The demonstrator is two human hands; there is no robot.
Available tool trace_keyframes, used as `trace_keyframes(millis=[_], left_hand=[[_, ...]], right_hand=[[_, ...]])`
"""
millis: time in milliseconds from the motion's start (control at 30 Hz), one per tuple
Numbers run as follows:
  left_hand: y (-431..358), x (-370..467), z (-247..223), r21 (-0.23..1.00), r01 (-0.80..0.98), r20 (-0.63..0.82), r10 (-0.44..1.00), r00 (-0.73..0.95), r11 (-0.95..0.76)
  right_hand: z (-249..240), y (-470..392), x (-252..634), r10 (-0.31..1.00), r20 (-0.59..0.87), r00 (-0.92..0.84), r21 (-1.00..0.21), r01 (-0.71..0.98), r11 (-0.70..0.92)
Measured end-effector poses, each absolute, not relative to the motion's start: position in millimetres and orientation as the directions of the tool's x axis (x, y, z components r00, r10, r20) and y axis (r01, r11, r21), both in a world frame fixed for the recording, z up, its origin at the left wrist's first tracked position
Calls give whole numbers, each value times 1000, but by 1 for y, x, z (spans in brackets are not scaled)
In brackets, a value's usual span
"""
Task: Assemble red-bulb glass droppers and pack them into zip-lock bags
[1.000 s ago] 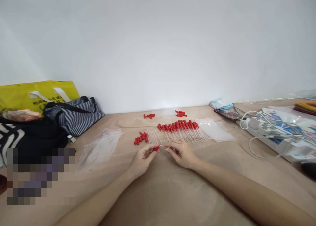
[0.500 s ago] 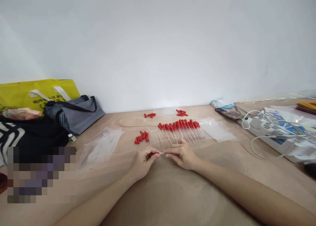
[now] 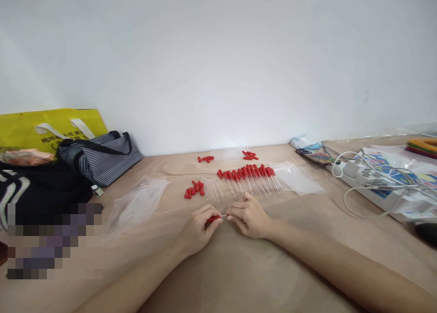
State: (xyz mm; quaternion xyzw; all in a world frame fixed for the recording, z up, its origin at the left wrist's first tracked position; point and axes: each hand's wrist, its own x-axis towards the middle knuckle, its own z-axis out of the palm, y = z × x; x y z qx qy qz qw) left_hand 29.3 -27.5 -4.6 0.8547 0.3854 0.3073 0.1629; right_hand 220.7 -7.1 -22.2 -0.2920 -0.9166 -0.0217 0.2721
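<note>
My left hand (image 3: 198, 232) is closed on a red rubber dropper bulb (image 3: 214, 219), pinched between thumb and fingers. Facing it, my right hand (image 3: 251, 218) pinches a thin clear dropper tube (image 3: 224, 217). The tube's end meets the mouth of the bulb; how deep it sits is hidden by the fingers. Just beyond the hands lies a row of droppers (image 3: 251, 172), red bulbs on clear tubes, pointing toward me. Left of that row are several loose tubes (image 3: 212, 189) and a small heap of loose red bulbs (image 3: 195, 189).
Clear plastic bags (image 3: 139, 201) lie at left, and more bags (image 3: 302, 181) at right. Farther back are two small groups of bulbs (image 3: 205, 159). A striped bag (image 3: 102, 158) and yellow bag (image 3: 23, 126) stand left; a power strip (image 3: 385, 199) with cables lies right.
My hands have dipped slightly, and my right fingers have come closer to the bulb, so less of the tube shows. More of the red bulb is visible in my left hand.
</note>
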Motion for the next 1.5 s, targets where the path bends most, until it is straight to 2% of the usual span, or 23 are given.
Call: trace_keyframes(millis=[267, 567, 633, 767, 833, 900, 967, 1033, 1133, 1400, 1500], left_hand=[[-27, 29, -3, 470, 550, 425, 723, 545, -691], [-18, 24, -3, 427, 576, 397, 717, 572, -697], [-16, 21, -3, 439, 595, 402, 739, 540, -673], [-14, 19, -5, 443, 582, 388, 731, 561, -682], [-14, 18, -7, 432, 602, 437, 740, 512, -672], [-14, 16, -9, 437, 674, 516, 780, 354, -595], [-13, 12, -9, 468, 737, 522, 825, 215, -488], [-13, 8, -9, 476, 757, 422, 871, 251, -449], [-12, 4, -6, 438, 744, 273, 863, 425, -505], [-13, 5, -1, 429, 740, 264, 855, 446, -518], [-13, 5, -1, 439, 731, 272, 853, 446, -523]], right_hand=[[-18, -6, 216, 530, 454, -716, -171, 514, 841], [-9, -7, 217, 636, 342, -692, -360, 529, 768], [-5, -9, 222, 660, 341, -670, -335, 569, 751], [1, -14, 228, 678, 308, -668, -172, 662, 730], [1, -14, 229, 687, 287, -668, -149, 677, 721], [-1, -10, 228, 739, 293, -607, -221, 709, 670], [-5, -2, 227, 825, 306, -476, -360, 744, 563], [-7, 7, 224, 893, 305, -331, -486, 752, 444], [-7, 21, 213, 931, 304, -203, -553, 758, 346], [-6, 43, 175, 931, 321, -177, -395, 868, 301], [-8, 45, 173, 942, 289, -171, -392, 876, 279]])
